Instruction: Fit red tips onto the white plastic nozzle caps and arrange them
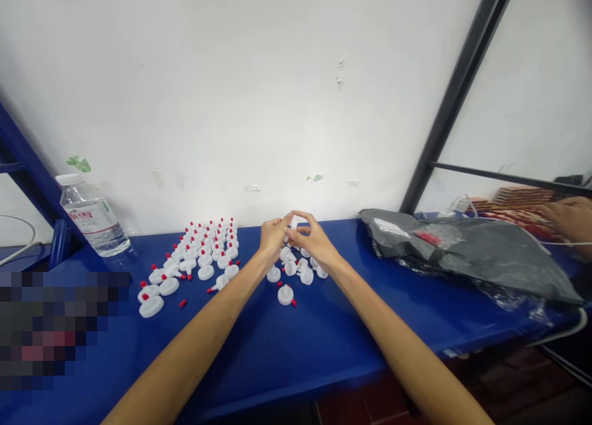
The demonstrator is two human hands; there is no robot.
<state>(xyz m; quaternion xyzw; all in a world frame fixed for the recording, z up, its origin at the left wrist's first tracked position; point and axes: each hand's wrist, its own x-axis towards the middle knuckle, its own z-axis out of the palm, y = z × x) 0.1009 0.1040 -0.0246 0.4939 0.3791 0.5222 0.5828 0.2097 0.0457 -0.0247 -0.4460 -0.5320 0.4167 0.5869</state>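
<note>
Both hands meet near the wall, over the blue table. My left hand (pixel 274 235) is closed, thumb and fingers pinching a white nozzle cap (pixel 293 222). From the other side my right hand (pixel 315 239) grips the same cap with bent fingers, which cover most of it. Under the hands lies a loose heap of white nozzle caps (pixel 306 275). In front of the heap stands one white cap (pixel 285 295), with small red tips beside it. To the left, rows of white caps with red tips (pixel 189 250) stand upright; a few at the near side lie tilted.
A water bottle (pixel 95 218) stands at the far left against the wall. On the right lies a grey plastic bag (pixel 444 246) with a small packet of red pieces (pixel 430 237) on it. Another person's hand (pixel 571 218) shows at the right edge, by stacked flat pieces.
</note>
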